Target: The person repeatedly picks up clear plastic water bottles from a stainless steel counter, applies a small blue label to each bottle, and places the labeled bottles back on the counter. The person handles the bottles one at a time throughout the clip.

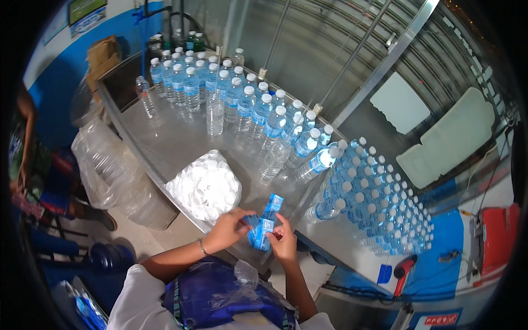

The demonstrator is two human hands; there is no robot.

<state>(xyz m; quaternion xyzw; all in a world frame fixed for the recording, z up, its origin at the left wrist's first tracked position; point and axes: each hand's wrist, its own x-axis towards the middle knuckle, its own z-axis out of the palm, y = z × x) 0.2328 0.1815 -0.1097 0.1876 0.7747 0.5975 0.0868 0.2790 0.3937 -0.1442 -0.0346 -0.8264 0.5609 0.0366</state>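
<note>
Blue printed plastic bottle labels [264,235] are between my two hands, just past the front edge of the steel counter. My right hand [284,243] pinches them from the right, thumb on the printed face. From the left, my left hand [229,231] has its fingertips at the labels' other edge, with a thin see-through part near them. Another blue label [274,203] sticks out beyond my fingers; whether it is joined to the rest is unclear. A clear bag of white bottle caps [206,185] lies on the counter beyond my left hand.
Capped, labelled water bottles [245,109] stand in rows on the steel counter [165,136]. Unlabelled bottles [215,115] stand nearer. Many more fill the right side table [342,239], beside a red heat gun [404,274]. Wrapped bottles [111,165] and a person [29,165] are at left.
</note>
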